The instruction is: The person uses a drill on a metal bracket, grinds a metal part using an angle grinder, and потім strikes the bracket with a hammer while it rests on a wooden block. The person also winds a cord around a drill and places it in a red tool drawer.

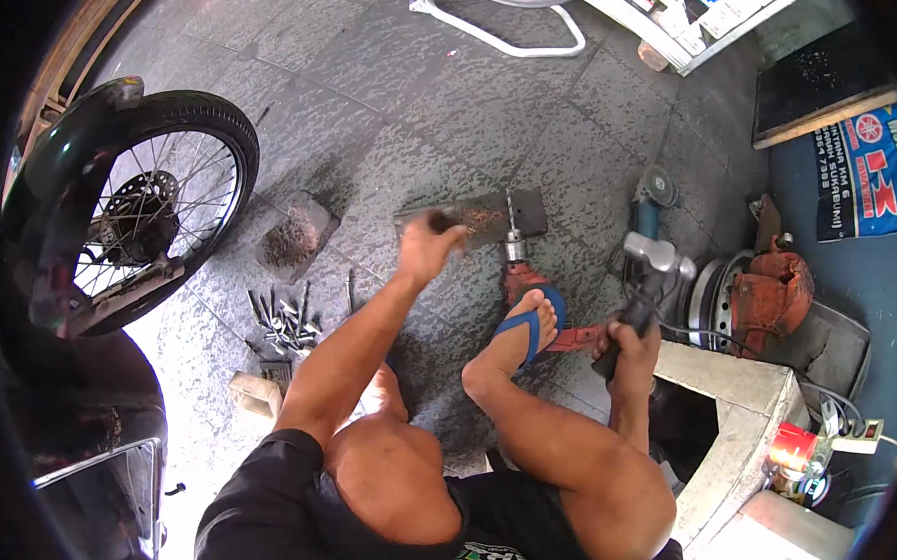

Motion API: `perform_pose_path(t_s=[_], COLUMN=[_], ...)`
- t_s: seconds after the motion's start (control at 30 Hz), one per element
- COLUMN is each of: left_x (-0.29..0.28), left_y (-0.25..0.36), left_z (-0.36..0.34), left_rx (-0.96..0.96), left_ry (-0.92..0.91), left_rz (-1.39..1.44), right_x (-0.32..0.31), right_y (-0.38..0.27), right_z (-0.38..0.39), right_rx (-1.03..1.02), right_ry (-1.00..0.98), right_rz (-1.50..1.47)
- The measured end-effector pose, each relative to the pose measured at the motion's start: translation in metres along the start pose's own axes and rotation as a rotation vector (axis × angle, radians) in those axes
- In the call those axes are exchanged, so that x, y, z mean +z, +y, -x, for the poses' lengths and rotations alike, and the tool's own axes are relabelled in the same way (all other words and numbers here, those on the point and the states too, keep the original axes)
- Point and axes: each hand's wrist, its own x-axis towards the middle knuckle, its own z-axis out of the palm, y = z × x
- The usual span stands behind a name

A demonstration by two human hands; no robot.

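Right hand [630, 346] wrapped round hammer [651, 285] handle, head up. Left hand [428, 253] at block [533, 215], grip unclear. Drill [518, 277] under sandaled foot [505, 351], bit over block.

On the floor [426, 109] before me, a drill [516, 275] lies between my left hand [428, 249] and the hammer [648, 289] in my right hand [631, 350]; metal pieces [286, 325] lie left, near a wheel [152, 202], with a grinder [647, 221] beyond the hammer.
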Motion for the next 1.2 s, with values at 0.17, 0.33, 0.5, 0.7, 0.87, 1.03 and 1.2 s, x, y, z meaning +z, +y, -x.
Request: perform_pose_path(t_s=[0.17, 0.33, 0.5, 0.7, 0.87, 1.03, 1.2], left_x=[0.063, 0.069, 0.072, 0.073, 0.083, 0.06, 0.084], left_y=[0.044, 0.048, 0.048, 0.034, 0.048, 0.059, 0.022], left_z=[-0.012, -0.026, -0.036, -0.056, -0.039, -0.036, -0.022], left_rx=[0.145, 0.139, 0.212, 0.191, 0.156, 0.259, 0.372], left_ry=[-0.087, -0.153, -0.222, -0.385, -0.417, -0.359, -0.47], left_rz=[0.002, -0.134, -0.081, -0.066, -0.129, -0.197, -0.317], right_x=[0.019, 0.026, 0.03, 0.043, 0.05, 0.101, 0.052], right_y=[-0.006, -0.014, -0.024, -0.041, -0.064, -0.108, 0.018], right_z=[-0.002, 0.006, 0.003, -0.034, -0.067, -0.053, -0.082], right_rx=[-0.039, -0.028, -0.02, -0.099, -0.199, -0.265, -0.096], right_ry=[0.049, -0.018, -0.021, -0.056, -0.168, -0.233, -0.276], right_rz=[0.011, -0.01, 0.004, 0.446, 0.845, 0.717, 1.071])
